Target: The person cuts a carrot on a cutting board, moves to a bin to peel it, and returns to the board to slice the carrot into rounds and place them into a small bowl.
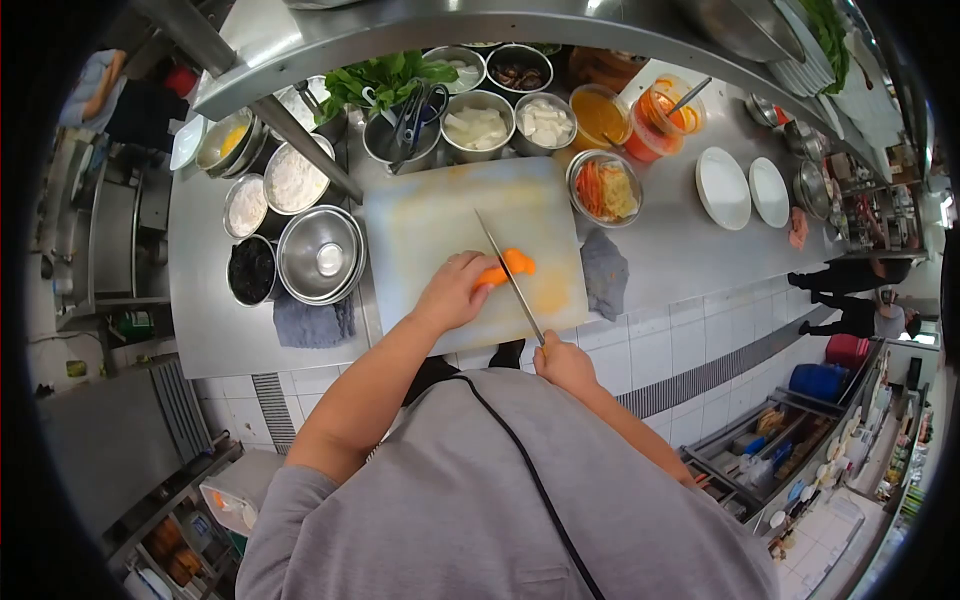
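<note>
A white cutting board (430, 225) with yellow stains lies before me on the steel table. My left hand (458, 289) presses a peeled carrot (488, 276) against it, fingers curled over the left end. In my right hand (566, 363) is the handle of a long kitchen knife (523, 300), its tip pointing away from me. The blade crosses the carrot just right of my left fingertips. Cut carrot pieces (520, 262) lie on the blade's right side.
Nested steel bowls (322, 255) stand left of the board, with bowls of white powder (297, 177) behind them. Along the back are food pots (478, 126) and an orange sauce tub (600, 112). Grey cloths (604, 275) flank the board. White plates (722, 188) sit right. A steel shelf (480, 28) overhangs the back.
</note>
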### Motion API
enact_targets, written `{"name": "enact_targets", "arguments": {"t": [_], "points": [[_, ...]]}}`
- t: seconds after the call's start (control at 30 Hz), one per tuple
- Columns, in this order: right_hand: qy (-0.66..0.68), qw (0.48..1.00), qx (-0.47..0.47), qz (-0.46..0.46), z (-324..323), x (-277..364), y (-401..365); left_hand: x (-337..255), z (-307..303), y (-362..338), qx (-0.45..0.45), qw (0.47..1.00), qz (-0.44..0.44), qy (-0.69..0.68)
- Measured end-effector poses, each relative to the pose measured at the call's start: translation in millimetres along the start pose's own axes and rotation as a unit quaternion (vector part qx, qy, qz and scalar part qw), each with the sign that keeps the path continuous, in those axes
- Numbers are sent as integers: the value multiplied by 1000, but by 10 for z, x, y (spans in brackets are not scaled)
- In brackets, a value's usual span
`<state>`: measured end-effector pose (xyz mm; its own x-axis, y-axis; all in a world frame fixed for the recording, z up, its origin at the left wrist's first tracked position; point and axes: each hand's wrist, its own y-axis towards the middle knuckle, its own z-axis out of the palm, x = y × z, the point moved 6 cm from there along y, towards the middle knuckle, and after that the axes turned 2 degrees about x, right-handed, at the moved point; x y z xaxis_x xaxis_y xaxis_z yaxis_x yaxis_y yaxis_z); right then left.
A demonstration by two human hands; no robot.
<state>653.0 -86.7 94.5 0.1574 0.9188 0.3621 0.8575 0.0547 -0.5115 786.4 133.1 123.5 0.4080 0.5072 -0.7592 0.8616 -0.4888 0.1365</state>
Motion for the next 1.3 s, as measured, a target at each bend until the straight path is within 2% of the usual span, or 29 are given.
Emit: {"name": "enact_targets", "arguments": {"t": [0.1, 0.2, 0.3, 0.4, 0.5, 0.7, 0.83, 1.0, 1.17, 1.3], "points": [[-1, 1000, -16, 1, -182, 50, -115, 26, -14, 29, 7, 1000, -4, -4], [1, 1000, 9, 2, -357, 147, -313, 23, 19, -4, 10, 1000, -5, -12], [-5, 1000, 7, 11, -341, 128, -336, 35, -1, 3, 16, 1000, -6, -5], [-4, 1000, 18, 13, -31, 31, -70, 15, 8, -33, 5, 1000, 3, -10], [-2, 1000, -6, 15, 11, 31, 58, 62, 19, 12, 26, 1000, -14, -5], [23, 999, 16, 25, -366, 183, -309, 40, 2, 4, 6, 1000, 0, -16], [18, 1000, -1, 13, -410, 197, -375, 56, 7, 1, 18, 1000, -11, -14], [14, 1000, 22, 14, -415, 199, -420, 58, -8, 3, 27, 999, -25, -21], [12, 999, 27, 14, -119, 95, -171, 36, -12, -10, -2, 1000, 4, -12], [16, 999, 26, 33, -31, 38, -66, 94, 9, 23, 14, 1000, 0, -10]]}}
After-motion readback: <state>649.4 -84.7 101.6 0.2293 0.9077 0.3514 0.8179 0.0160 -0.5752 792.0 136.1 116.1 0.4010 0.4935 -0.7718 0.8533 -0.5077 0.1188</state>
